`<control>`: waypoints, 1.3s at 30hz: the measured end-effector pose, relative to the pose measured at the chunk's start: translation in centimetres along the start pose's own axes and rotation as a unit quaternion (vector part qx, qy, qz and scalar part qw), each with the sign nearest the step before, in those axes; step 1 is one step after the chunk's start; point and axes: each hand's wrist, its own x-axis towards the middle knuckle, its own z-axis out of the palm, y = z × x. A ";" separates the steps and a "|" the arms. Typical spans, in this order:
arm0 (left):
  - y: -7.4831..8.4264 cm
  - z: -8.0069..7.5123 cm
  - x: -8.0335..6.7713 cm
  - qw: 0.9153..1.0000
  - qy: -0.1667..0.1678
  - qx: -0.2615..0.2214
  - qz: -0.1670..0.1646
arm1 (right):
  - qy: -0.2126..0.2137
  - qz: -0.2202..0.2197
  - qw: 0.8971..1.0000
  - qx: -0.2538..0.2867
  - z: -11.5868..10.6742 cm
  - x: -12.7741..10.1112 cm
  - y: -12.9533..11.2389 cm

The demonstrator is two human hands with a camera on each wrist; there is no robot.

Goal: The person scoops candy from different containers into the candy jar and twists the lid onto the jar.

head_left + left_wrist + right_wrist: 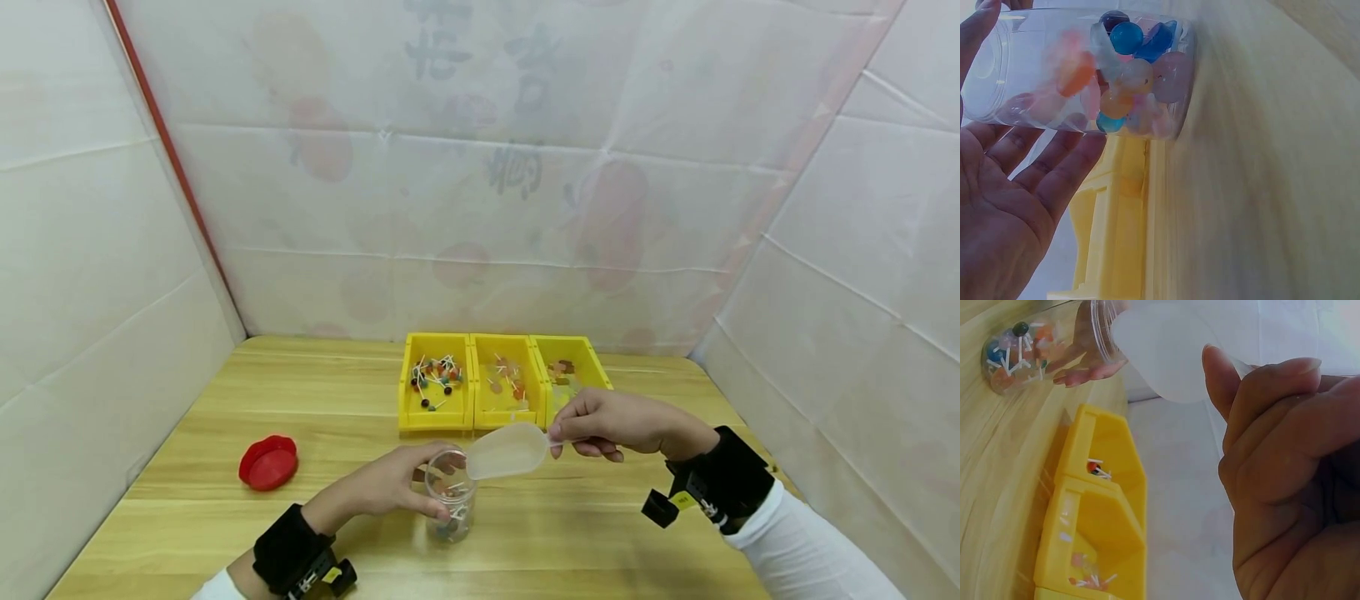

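Note:
A clear plastic jar (448, 504) stands on the wooden table (225, 392) near the front, with several coloured lollipops at its bottom. My left hand (420, 483) curls round the jar's side and steadies it; in the left wrist view the jar (1085, 69) lies against my fingers (1054, 169). My right hand (561, 433) pinches the handle of a translucent plastic scoop (506, 450), whose bowl is tipped at the jar's mouth. The scoop (1166, 356) looks empty in the right wrist view, next to the jar (1029, 350).
Three yellow bins (498, 383) sit side by side behind the hands, each with lollipops or sweets inside. A red lid (268, 462) lies on the table to the left. White sheeting walls close in the table on three sides.

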 end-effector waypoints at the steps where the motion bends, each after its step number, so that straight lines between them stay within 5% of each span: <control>1: 0.0 0.0 0.0 1.000 0.000 0.000 0.000 | -0.001 0.000 1.000 0.001 0.0 0.0 0.0; 24: 0.0 -0.4 -0.2 1.000 -0.023 0.013 0.005 | 0.019 -0.032 0.998 0.055 -1.2 -2.2 2.6; 33: -0.1 -1.7 -0.6 0.996 0.037 0.049 0.059 | 0.071 0.000 0.993 0.089 -1.8 -3.7 4.0; 39: -0.4 -2.4 -0.4 0.994 0.082 0.062 0.045 | 0.106 0.006 0.988 0.115 -2.4 -5.0 5.5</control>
